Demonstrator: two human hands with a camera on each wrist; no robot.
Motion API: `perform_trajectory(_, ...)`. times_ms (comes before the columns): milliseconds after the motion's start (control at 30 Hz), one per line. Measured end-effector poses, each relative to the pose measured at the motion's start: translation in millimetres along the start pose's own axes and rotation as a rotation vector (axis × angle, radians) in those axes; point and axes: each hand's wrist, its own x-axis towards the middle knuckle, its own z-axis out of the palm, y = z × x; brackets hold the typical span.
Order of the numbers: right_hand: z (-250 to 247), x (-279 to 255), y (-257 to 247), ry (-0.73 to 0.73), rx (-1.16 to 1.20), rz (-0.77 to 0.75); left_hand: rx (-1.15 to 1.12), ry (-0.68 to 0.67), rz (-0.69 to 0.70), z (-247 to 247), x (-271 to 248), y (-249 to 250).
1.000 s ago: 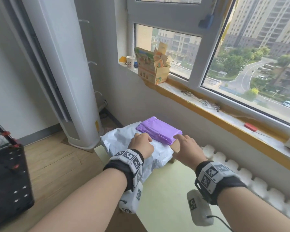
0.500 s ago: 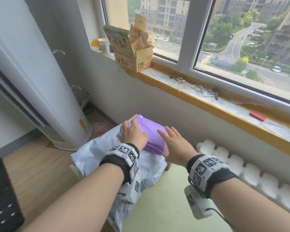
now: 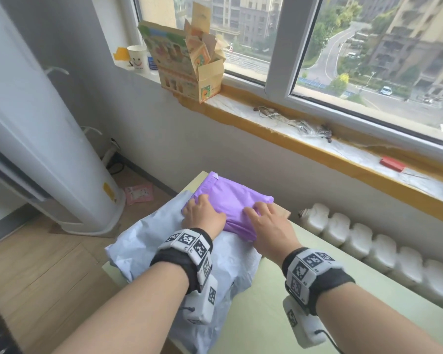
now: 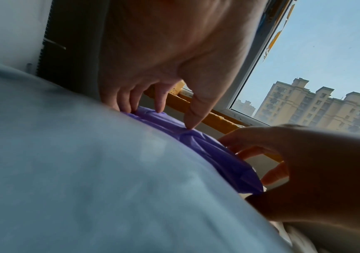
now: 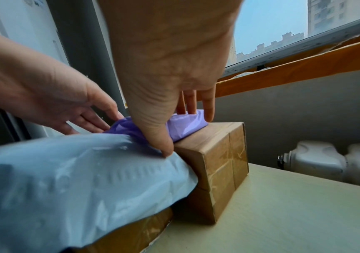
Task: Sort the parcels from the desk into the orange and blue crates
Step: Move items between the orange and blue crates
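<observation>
1. While both hands are reaching over the pale green tabletop [image 3: 330, 302], a purple parcel [image 3: 230, 200] is lying on top of a pile at its far left end, below the window sill [image 3: 279, 123].
2. Left hand [image 3: 202, 215] is pressing its curled fingers [image 4: 159, 102] into the near-left edge of the purple parcel, the thumb tip denting the wrapper; whether they are gripping it cannot be told.
3. Right hand [image 3: 269, 226] is clasping the parcel's near-right corner, thumb [image 5: 159, 140] pinching the bunched wrapper from below and fingers [image 5: 209, 109] lying over the top.
4. Beneath the purple parcel, a pale blue mailer bag [image 3: 164, 251] is spreading toward the near-left side, overhanging the tabletop's edge.
5. Just right of the purple parcel, a taped brown cardboard box [image 5: 218, 162] is supporting its right end and standing on the tabletop.
6. Beyond the parcel, an opened printed carton [image 3: 187, 62] and a smiley paper cup [image 3: 138, 58] are sitting on the window sill.
</observation>
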Motion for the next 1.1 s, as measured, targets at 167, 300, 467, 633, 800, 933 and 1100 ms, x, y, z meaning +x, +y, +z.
perform_trajectory(167,11,-2,-8,0.123,0.088,-0.008,-0.038,0.002,0.049,-1,0,-12)
perform_trajectory(300,7,-2,-13,0.246,0.167,0.014,-0.099,0.002,0.089,-6,-2,-13)
perform_trajectory(467,-22,-4,-21,0.366,0.269,0.147,-0.194,0.018,0.126,-22,-11,-9)
perform_trajectory(633,-49,-11,-18,0.389,0.331,0.287,-0.248,0.053,0.178,-41,-16,0)
perform_trajectory(800,-79,-27,-12,0.472,0.391,0.362,-0.258,0.054,0.214,-57,-23,16)
perform_trajectory(933,-100,-42,-4,0.577,0.593,0.513,-0.385,0.082,0.247,-63,-31,34)
perform_trajectory(1100,-120,-67,12,0.634,0.889,0.635,-0.558,-0.067,0.24,-61,-37,56)
